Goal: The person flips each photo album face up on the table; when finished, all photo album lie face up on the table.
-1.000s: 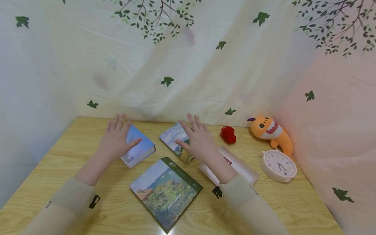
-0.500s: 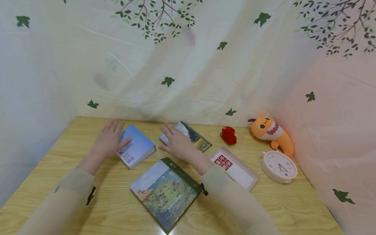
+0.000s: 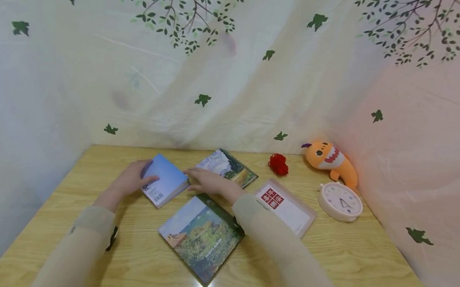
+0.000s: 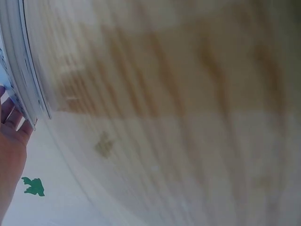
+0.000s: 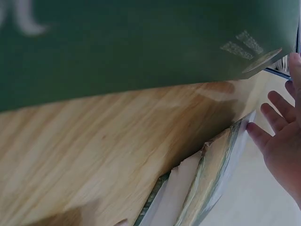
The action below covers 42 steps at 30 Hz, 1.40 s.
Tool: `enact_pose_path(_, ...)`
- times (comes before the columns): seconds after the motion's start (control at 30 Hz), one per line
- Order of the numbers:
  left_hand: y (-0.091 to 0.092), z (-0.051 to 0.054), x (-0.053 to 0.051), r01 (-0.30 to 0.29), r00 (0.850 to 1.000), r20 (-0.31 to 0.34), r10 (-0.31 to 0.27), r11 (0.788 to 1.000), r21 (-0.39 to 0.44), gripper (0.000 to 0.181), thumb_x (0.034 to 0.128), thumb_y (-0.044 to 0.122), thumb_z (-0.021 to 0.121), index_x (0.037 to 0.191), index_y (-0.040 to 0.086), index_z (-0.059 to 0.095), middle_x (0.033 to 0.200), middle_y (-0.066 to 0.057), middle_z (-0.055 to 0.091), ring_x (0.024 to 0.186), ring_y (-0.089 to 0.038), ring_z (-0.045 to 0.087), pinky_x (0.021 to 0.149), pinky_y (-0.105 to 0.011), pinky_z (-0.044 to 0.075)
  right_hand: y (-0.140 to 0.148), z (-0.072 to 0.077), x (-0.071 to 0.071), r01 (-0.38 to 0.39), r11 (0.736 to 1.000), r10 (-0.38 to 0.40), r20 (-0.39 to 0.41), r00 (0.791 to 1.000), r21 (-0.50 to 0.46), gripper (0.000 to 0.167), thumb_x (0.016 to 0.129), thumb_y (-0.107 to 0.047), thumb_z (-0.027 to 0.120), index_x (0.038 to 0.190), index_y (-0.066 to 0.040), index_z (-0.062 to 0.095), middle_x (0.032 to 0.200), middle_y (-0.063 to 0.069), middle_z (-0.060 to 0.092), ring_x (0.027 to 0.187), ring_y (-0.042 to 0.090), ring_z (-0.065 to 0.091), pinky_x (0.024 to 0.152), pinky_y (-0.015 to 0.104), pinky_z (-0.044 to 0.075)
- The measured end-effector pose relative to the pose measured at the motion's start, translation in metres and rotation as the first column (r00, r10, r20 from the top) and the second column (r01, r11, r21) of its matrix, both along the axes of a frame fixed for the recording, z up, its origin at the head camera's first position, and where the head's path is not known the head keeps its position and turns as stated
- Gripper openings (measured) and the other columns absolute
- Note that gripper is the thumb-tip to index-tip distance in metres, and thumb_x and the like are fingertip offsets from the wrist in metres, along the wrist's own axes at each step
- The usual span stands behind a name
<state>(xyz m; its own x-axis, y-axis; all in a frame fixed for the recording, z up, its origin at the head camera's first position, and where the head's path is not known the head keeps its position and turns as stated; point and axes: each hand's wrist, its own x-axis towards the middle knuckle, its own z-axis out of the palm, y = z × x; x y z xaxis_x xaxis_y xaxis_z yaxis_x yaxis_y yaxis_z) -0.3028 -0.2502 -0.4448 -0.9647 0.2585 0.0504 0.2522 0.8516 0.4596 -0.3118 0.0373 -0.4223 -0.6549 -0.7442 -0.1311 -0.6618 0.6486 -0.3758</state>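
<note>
A thick blue book (image 3: pixel 166 179) lies flat at the table's left rear. My left hand (image 3: pixel 130 179) is at its left side, the thumb over the cover and the fingers at the far edge. In the left wrist view, the fingers of that hand (image 4: pixel 11 141) lie against the book's side (image 4: pixel 16 52). My right hand (image 3: pixel 210 182) stretches its fingers to the blue book's right corner, with no grip visible. It hovers partly over a painting-covered book (image 3: pixel 232 166). Nearer me lies a photo album (image 3: pixel 204 241) with a green spine strip (image 5: pixel 141 47), partly under my right sleeve.
Right of the books lies a flat pale case with red characters (image 3: pixel 287 207). Behind it sits a ball of red yarn (image 3: pixel 278 164). A pink alarm clock (image 3: pixel 340 201) and an orange shark plush (image 3: pixel 331 161) stand by the right curtain. A leaf-printed curtain (image 3: pixel 236 97) borders the table's back.
My right hand has moved left and down from above the painting-covered book to the blue book's right corner. My left hand has lowered onto the blue book's left side.
</note>
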Motion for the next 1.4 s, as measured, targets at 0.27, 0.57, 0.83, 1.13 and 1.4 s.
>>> enact_pose_path(0.27,-0.001,0.0,-0.006,0.006,1.0,-0.011,-0.006,0.999,0.043,0.087,0.0826,0.05,0.067,0.141,-0.006,0.035,0.137,-0.032,0.04,0.125,-0.049,0.037,0.105,-0.06,0.029,-0.01,0.0,-0.009,0.055,0.997,-0.054,0.02,0.998,-0.052,0.048,0.099,-0.037,0.045,0.143,-0.019,0.04,0.144,0.002,0.044,0.133,0.02,0.041,0.109,0.034,0.035)
enact_pose_path(0.57,-0.004,0.002,-0.014,-0.025,0.999,0.023,0.023,0.995,0.093,0.088,0.0786,0.05,0.071,0.141,-0.002,0.038,0.138,-0.032,0.037,0.127,-0.048,0.035,0.106,-0.06,0.029,-0.014,0.004,-0.015,0.066,0.993,-0.06,0.06,0.996,-0.1,0.043,0.099,-0.031,0.049,0.139,-0.017,0.044,0.139,0.003,0.05,0.126,0.02,0.049,0.102,0.031,0.042)
enact_pose_path(0.83,-0.001,0.005,-0.013,-0.028,0.998,0.053,0.023,0.995,0.093,0.086,0.0788,0.048,0.073,0.141,-0.001,0.039,0.141,-0.03,0.036,0.13,-0.047,0.032,0.106,-0.06,0.028,-0.013,0.003,-0.017,0.036,0.995,-0.031,0.059,0.998,-0.092,0.039,0.098,-0.022,0.051,0.136,-0.015,0.045,0.136,0.007,0.052,0.126,0.019,0.049,0.102,0.03,0.042)
enact_pose_path(1.13,0.001,0.011,-0.01,-0.029,0.998,0.052,0.023,0.993,0.118,0.086,0.0791,0.045,0.073,0.142,0.0,0.037,0.142,-0.03,0.035,0.129,-0.047,0.034,0.106,-0.059,0.029,-0.014,0.004,-0.016,0.051,0.993,-0.041,0.096,0.995,-0.107,0.037,0.1,-0.021,0.046,0.137,-0.016,0.042,0.137,0.008,0.052,0.126,0.019,0.048,0.102,0.03,0.042)
enact_pose_path(1.4,0.004,0.024,-0.009,-0.043,0.999,0.004,0.043,0.988,0.149,0.095,0.0752,0.045,0.077,0.145,0.0,0.031,0.138,-0.031,0.039,0.123,-0.046,0.04,0.102,-0.06,0.034,-0.012,0.015,-0.011,0.071,0.976,-0.04,0.151,0.988,-0.206,0.036,0.101,-0.023,0.042,0.136,-0.022,0.037,0.133,0.011,0.054,0.123,0.019,0.052,0.097,0.029,0.046)
